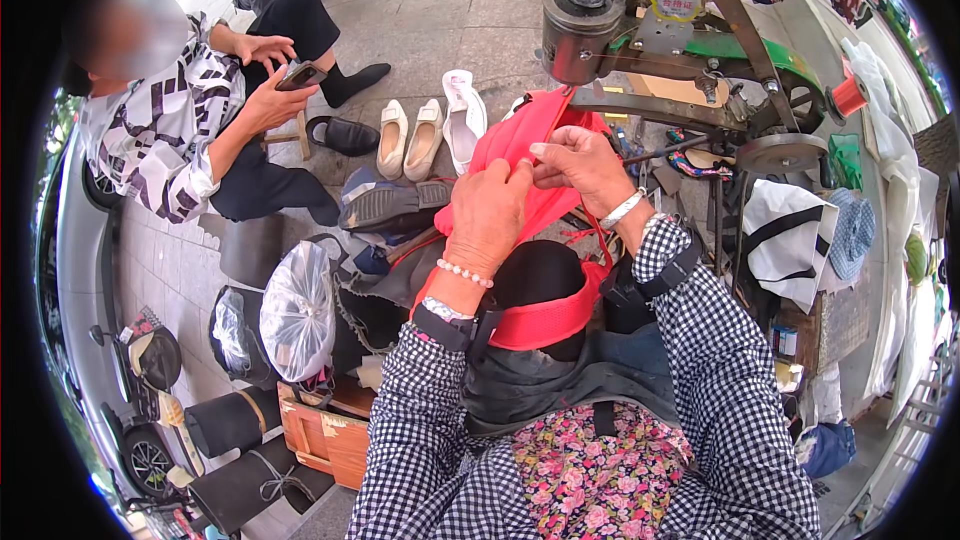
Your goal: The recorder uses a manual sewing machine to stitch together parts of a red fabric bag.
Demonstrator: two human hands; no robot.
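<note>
A bright red backpack [535, 202] lies bunched over my lap, its top edge close to the arm of a hand-cranked sewing machine [640, 105]. My left hand [490, 205] is closed on the red fabric from the left. Right beside it, my right hand [585, 172] pinches the fabric, thumb and fingers pressed together. What lies between the fingertips is too small to make out. A wide red strap [545, 322] from the backpack runs across my knees. A reddish thread stretches along the machine's arm toward the fabric.
A red thread spool [849, 96] and a crank wheel [783, 153] sit on the machine's right. Pale shoes [424, 138] and a dark shoe [342, 135] stand ahead. At left, a seated person [165, 130] holds a phone. A wooden box [322, 435] stands beside my left arm.
</note>
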